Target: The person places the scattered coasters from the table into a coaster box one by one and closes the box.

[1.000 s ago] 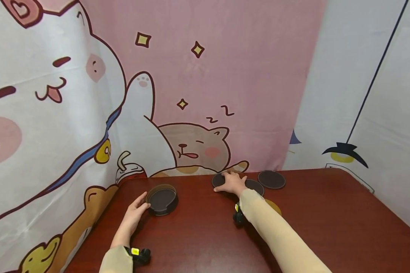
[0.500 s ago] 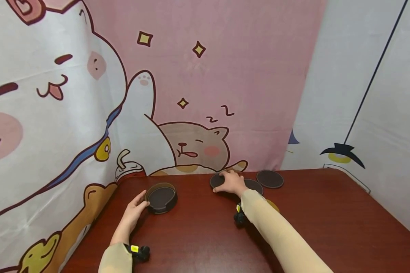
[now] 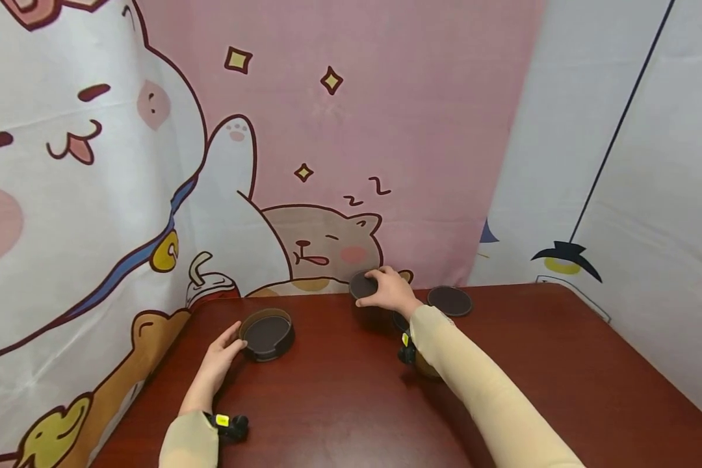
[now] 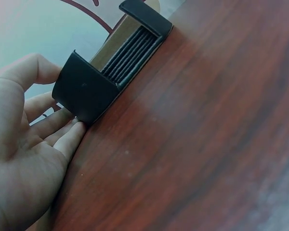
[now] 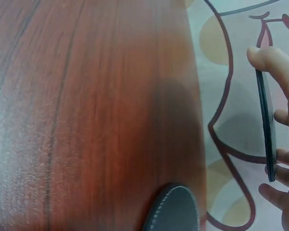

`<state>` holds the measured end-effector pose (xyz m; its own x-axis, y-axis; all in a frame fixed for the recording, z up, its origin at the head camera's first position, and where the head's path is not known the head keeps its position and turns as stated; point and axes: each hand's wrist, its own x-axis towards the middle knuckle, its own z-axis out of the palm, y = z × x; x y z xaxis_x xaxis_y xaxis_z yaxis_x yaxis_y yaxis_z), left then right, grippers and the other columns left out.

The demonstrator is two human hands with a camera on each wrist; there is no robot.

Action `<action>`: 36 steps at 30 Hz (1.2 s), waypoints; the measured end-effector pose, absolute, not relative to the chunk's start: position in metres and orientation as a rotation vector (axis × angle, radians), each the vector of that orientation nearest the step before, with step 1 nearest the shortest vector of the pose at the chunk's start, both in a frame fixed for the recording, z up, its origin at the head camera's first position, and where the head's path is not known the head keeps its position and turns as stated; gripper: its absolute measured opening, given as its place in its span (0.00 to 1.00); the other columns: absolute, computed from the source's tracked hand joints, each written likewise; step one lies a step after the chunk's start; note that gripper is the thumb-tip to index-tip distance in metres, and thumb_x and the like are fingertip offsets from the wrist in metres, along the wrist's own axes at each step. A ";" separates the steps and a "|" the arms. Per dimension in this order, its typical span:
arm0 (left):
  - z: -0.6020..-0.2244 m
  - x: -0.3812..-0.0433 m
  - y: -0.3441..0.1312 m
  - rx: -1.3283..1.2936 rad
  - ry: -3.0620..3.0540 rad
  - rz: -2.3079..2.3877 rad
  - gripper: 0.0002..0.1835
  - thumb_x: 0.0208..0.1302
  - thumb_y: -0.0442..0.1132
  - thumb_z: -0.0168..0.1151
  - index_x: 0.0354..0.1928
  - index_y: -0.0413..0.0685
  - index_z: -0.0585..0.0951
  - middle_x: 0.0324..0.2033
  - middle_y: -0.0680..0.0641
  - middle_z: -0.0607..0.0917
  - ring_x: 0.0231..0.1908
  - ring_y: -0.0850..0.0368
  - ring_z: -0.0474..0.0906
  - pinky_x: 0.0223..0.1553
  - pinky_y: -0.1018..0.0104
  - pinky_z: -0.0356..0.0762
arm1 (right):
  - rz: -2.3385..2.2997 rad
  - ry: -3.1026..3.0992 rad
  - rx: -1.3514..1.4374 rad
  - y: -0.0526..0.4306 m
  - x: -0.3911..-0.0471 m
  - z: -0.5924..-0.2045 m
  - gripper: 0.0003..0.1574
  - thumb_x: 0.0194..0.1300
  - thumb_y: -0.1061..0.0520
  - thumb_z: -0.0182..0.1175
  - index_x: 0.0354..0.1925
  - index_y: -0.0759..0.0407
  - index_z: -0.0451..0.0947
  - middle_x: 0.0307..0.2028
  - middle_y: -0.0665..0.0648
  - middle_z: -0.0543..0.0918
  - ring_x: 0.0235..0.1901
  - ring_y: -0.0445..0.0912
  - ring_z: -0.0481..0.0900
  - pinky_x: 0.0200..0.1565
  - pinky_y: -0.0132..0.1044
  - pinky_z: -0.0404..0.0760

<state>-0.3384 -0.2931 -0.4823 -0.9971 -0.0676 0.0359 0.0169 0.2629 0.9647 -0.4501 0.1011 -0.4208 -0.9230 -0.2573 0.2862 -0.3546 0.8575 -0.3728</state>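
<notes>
**Steadying the holder point(image 4: 86, 89), holding a dark coaster point(image 3: 361, 288) aloft**

Your left hand point(image 3: 218, 357) is cupping the holder's outer left wall, probably to stop it sliding; a stack of thin pieces point(image 4: 132, 55) is lying inside. Right of the holder, your right hand point(image 3: 390, 291) is pinching the dark coaster by its edge, tilted and clear of the tabletop point(image 3: 327, 396), likely leaving its face free. Farther right of the holder, a loose coaster point(image 3: 449, 301) is lying flat. Also right of the holder, a yellow piece point(image 3: 426, 366) is showing under your sleeve point(image 3: 480, 380), too covered to identify.
</notes>
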 end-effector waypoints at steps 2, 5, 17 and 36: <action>-0.481 -0.338 -0.293 0.052 -2.448 -1.857 0.31 0.60 0.38 0.52 0.66 0.49 0.57 0.64 0.42 0.55 0.63 0.48 0.47 0.59 0.51 0.48 | 0.620 -2.811 0.476 0.100 -0.449 -0.416 0.50 0.28 0.24 0.62 0.52 0.42 0.71 0.55 0.56 0.65 0.50 0.51 0.66 0.45 0.49 0.68; -0.481 -0.338 -0.293 0.057 -2.455 -1.848 0.31 0.59 0.38 0.52 0.66 0.50 0.57 0.64 0.41 0.55 0.63 0.48 0.47 0.59 0.51 0.48 | 0.628 -2.807 0.489 0.098 -0.446 -0.411 0.50 0.28 0.24 0.63 0.51 0.43 0.72 0.54 0.56 0.66 0.51 0.51 0.66 0.45 0.48 0.69; -0.482 -0.339 -0.296 0.062 -2.462 -1.840 0.32 0.59 0.40 0.53 0.66 0.51 0.56 0.64 0.42 0.54 0.63 0.46 0.46 0.59 0.49 0.47 | 0.679 -2.811 0.584 0.077 -0.442 -0.414 0.50 0.29 0.27 0.64 0.53 0.45 0.71 0.54 0.56 0.67 0.48 0.49 0.68 0.43 0.44 0.71; -0.483 -0.339 -0.293 0.071 -2.430 -1.850 0.31 0.58 0.37 0.53 0.65 0.51 0.58 0.64 0.43 0.57 0.63 0.46 0.49 0.58 0.50 0.50 | 0.654 -2.862 0.766 0.020 -0.435 -0.424 0.51 0.29 0.26 0.64 0.54 0.43 0.70 0.57 0.57 0.64 0.50 0.49 0.66 0.45 0.44 0.70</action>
